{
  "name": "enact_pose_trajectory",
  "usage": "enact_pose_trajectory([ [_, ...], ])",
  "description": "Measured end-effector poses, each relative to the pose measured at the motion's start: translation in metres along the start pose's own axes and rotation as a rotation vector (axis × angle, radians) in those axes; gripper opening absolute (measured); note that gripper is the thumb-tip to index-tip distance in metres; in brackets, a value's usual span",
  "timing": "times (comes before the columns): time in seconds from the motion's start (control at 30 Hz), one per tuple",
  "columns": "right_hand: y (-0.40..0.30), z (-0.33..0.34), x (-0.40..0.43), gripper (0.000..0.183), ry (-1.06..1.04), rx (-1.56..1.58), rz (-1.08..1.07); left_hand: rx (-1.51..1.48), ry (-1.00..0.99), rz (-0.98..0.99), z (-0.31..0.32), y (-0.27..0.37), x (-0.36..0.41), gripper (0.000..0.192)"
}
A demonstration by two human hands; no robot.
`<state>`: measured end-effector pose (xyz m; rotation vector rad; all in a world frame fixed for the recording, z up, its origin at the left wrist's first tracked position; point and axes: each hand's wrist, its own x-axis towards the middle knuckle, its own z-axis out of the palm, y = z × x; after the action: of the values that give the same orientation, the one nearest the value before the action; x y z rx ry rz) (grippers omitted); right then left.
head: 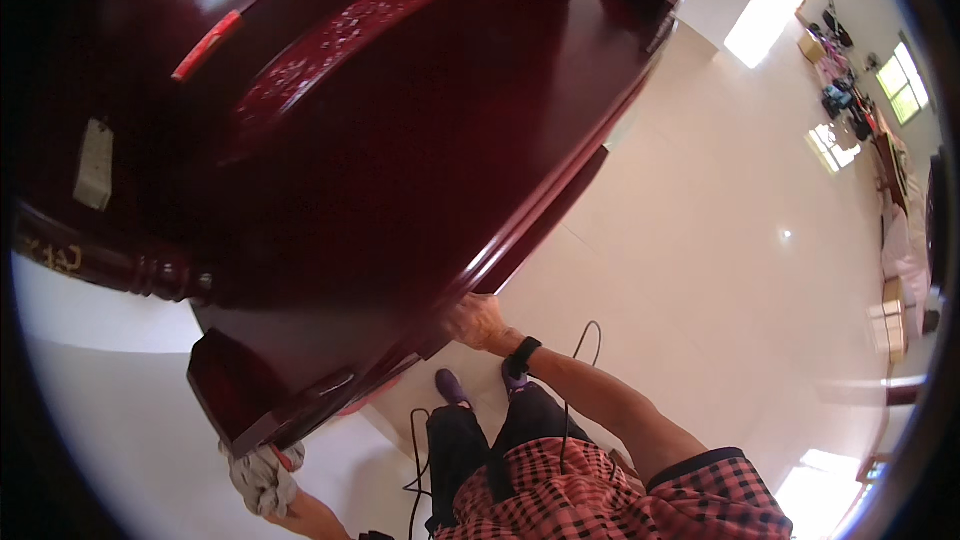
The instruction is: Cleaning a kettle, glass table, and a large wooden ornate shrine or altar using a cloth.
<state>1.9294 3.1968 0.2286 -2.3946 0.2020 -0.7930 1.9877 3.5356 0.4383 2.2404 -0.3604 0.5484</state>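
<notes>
A large, glossy dark red wooden cabinet (pixel 420 187) with upturned end pieces, like an altar cabinet, fills the upper left before me. My right hand (pixel 478 322) is at its front edge with the fingers curled against the wood; the fingertips are hidden. At the lower left, my left hand (pixel 282 457) holds a crumpled grey cloth (pixel 259 478) against the outside of the near upturned end piece (pixel 234 382). Most of that hand is covered by the cloth. A turned column (pixel 161 274) and a carved strip (pixel 352 26) stand above the cabinet's flat top.
A black cable (pixel 412 457) hangs and loops near my legs. Pale glossy floor tiles (pixel 712 240) stretch to the right. Several boxes and household things (pixel 840 90) line the far wall below a window (pixel 903 82). A red strip (pixel 206 45) and a pale label (pixel 95 163) are on the cabinet's back part.
</notes>
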Motion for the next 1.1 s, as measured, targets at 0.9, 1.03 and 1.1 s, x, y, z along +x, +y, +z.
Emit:
enact_pose_trajectory([
  [0.9,0.028,-0.136,-0.072,0.038,-0.628,0.755,0.458,-0.609,-1.306,-0.51,0.168,0.105,-0.13,0.035],
  [1.03,0.057,-0.219,-0.12,0.054,-0.693,0.928,0.636,-0.539,-1.265,-0.446,0.204,0.162,-0.159,0.037],
  [1.1,0.061,-0.264,-0.122,0.064,-0.784,1.091,0.797,-0.524,-1.252,-0.424,0.216,0.193,-0.168,0.037],
])
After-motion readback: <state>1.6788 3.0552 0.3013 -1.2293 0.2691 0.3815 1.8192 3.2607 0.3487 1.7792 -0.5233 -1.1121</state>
